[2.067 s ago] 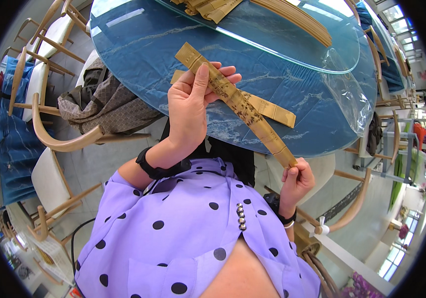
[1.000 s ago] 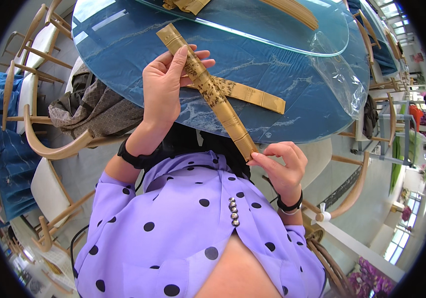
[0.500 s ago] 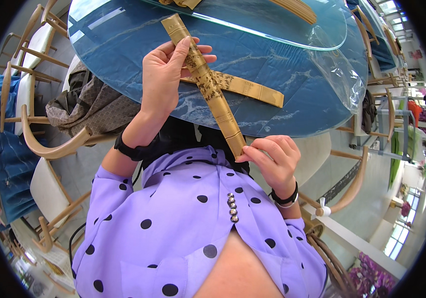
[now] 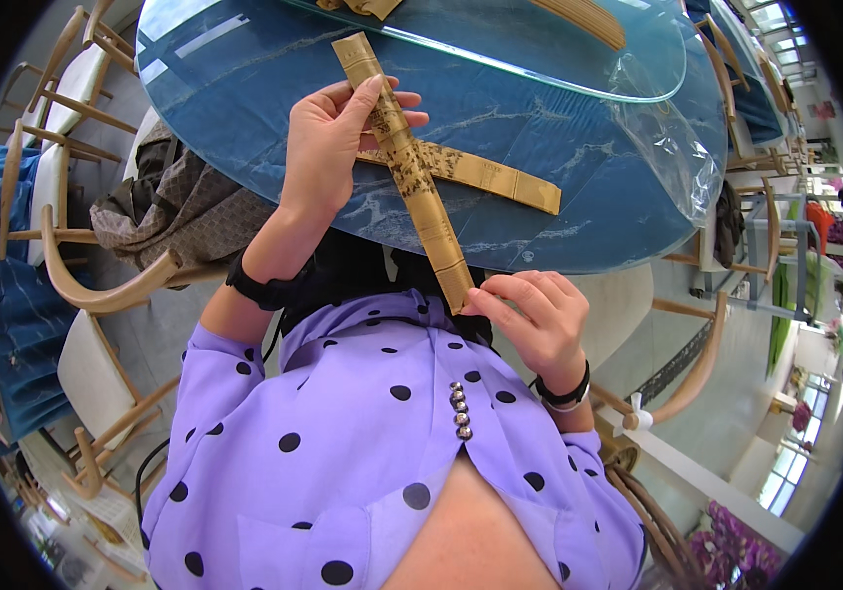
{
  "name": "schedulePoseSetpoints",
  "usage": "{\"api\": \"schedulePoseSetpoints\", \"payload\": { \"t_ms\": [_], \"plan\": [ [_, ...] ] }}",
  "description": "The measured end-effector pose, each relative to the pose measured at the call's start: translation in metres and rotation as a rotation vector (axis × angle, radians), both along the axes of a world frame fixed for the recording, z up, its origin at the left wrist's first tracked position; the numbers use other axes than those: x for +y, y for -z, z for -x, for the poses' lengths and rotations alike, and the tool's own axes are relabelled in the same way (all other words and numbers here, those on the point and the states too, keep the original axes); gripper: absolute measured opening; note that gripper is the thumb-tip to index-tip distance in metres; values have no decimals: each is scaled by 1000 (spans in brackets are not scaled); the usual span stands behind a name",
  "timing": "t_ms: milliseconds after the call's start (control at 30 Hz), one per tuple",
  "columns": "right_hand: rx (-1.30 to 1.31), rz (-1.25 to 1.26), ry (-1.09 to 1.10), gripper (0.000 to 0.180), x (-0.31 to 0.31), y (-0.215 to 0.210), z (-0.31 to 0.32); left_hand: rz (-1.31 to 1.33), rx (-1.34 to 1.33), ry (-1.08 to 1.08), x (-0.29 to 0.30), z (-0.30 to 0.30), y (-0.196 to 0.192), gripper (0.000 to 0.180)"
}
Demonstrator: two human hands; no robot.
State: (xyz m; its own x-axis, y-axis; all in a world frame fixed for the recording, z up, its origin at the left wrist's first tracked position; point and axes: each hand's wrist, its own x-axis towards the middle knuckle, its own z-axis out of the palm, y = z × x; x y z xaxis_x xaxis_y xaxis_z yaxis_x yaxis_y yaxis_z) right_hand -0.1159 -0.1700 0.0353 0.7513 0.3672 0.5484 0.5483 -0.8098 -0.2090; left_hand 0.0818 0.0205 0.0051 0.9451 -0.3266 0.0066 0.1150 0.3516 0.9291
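A long, flat gold strip with dark printed patterning [image 4: 413, 187], like a narrow paper sleeve, slants between my two hands. My left hand [image 4: 321, 143] grips it near the far end, thumb on top and fingers behind. At the near end, just off the table's front edge, my right hand [image 4: 537, 320] pinches a corner between thumb and fingertips. Beneath the held strip, a second similar gold strip [image 4: 512, 184] lies on the blue marbled table [image 4: 539, 236], partly covered by the first one and my left hand.
A raised glass turntable [image 4: 500, 65] spans the table's far side, bearing a slatted tan bundle [image 4: 593, 20] and a crumpled gold item [image 4: 367, 6]. Clear plastic wrapping [image 4: 672, 147] lies on the right. A patterned brown bag [image 4: 185, 211] rests on the chair at left.
The held strip has turned slightly, its far end shifting right and its near end left, and it now looks narrower. My right hand has moved slightly left with it.
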Motion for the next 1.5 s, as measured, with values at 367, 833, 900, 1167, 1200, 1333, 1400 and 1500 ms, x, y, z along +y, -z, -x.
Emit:
{"api": "schedulePoseSetpoints", "payload": {
  "t_ms": [367,833,900,1167,1200,1333,1400,1500],
  "plan": [
    [-17,36,5,29,1,2,-3,13,46,-29,0,2,-6,30],
    [-11,35,13,35,4,-1,-6,48,91,-31,-5,1,-5,29],
    [-13,52,1,33,2,-3,-4,51,90,-36,-4,3,-5,30],
    [-26,15,-8,31,-7,-1,-8,114,113,-80,-9,10,-5,26],
    [-33,14,2,31,-8,0,-12,100,128,-29,-10,17,-6,27],
    [-88,-105,45,36,-9,-5,-27,164,181,210,-22,49,-23,33],
    [-96,-134,36,38,-10,-10,-29,45,7,207,-14,20,-39,38],
    [-101,-154,71,40,-19,-10,-26,-691,-782,-296,-5,-78,-87,40]
  ]
}}
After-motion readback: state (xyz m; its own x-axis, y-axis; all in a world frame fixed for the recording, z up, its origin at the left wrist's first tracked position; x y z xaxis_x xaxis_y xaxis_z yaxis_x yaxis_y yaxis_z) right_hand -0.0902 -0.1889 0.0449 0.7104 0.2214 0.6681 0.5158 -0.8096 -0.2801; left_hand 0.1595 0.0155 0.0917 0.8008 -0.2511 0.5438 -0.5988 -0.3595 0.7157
